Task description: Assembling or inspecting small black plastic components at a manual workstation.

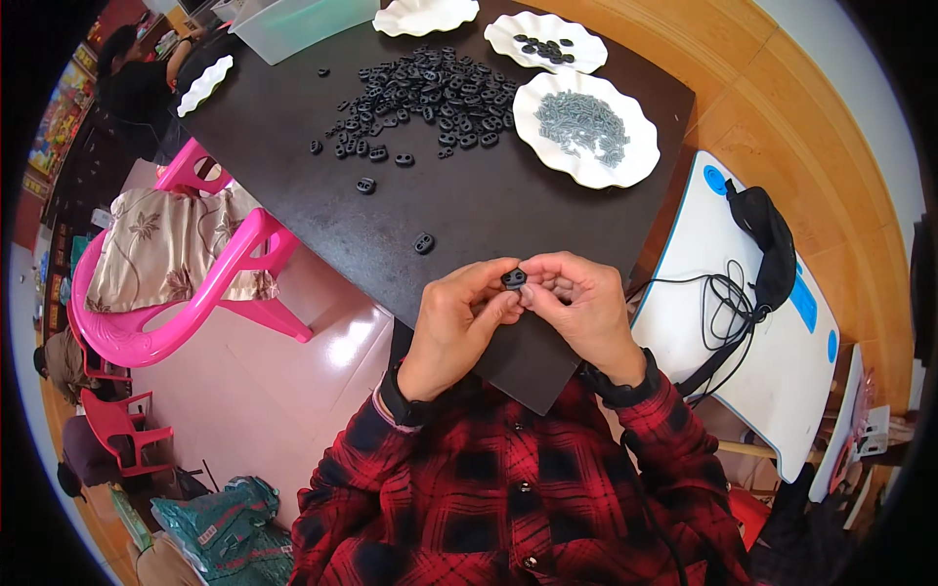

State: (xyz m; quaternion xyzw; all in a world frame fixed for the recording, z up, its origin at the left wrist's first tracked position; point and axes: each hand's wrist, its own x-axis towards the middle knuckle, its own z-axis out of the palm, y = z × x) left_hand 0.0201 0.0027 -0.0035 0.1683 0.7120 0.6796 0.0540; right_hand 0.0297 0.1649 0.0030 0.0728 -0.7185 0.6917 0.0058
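Observation:
A small black two-hole cord lock (pixel 514 279) is pinched between the fingertips of both my hands, just above the near corner of the dark table. My left hand (pixel 459 311) grips it from the left, thumb and forefinger closed. My right hand (pixel 578 305) closes on it from the right; the fingers partly hide its lower side. One loose cord lock (pixel 423 243) lies on the table beyond my left hand, and another (pixel 365 186) farther off. A large heap of black cord lock parts (pixel 440 93) spreads across the far middle of the table.
A scalloped white plate (pixel 640 146) holds small metal springs; behind it, another white plate (pixel 498 34) carries several black pieces. A pale green bin (pixel 303 34) stands at the far edge. Left is a pink chair (pixel 127 337); right, a white folding table (pixel 674 313) with a black cable.

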